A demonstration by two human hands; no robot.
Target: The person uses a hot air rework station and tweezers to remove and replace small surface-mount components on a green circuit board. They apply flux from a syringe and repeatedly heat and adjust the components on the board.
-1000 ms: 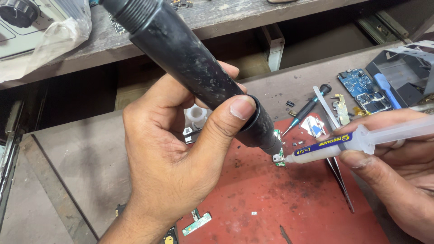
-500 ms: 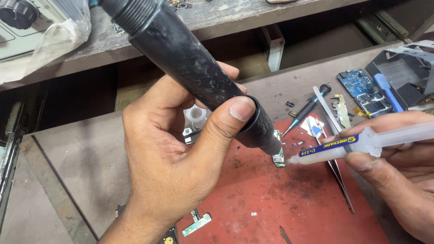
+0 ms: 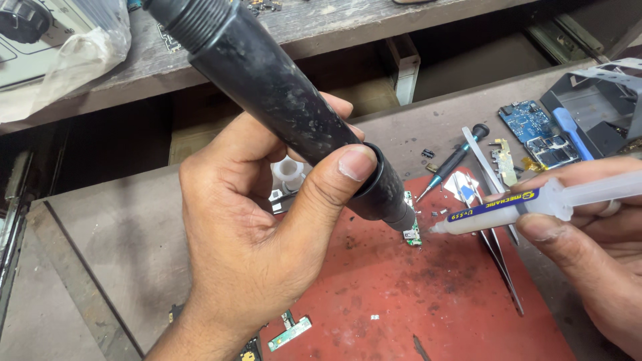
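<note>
Grey worn wood makes up the workbench (image 3: pixel 120 227), with a red mat (image 3: pixel 428 301) lying on its near right part. Left of centre, the left hand (image 3: pixel 261 241) is wrapped around a thick black tool handle (image 3: pixel 281 93), thumb pressed along its collar and fingers curled behind it; the handle slants from the far left down to its narrow tip, which sits at a small green circuit board (image 3: pixel 412 230) on the mat. At the right edge, the right hand (image 3: pixel 588 247) pinches a pale syringe (image 3: pixel 528 206) with a blue and yellow label between thumb and fingers, its nozzle pointing left and ending just beside the same little board. Farther right on the bench lie a blue circuit board (image 3: pixel 531 127), a thin screwdriver (image 3: pixel 455 160) and metal tweezers (image 3: pixel 498 247) crossing under the syringe. Near the bottom edge, a small green strip board (image 3: pixel 289 333) rests on the mat's left margin.
</note>
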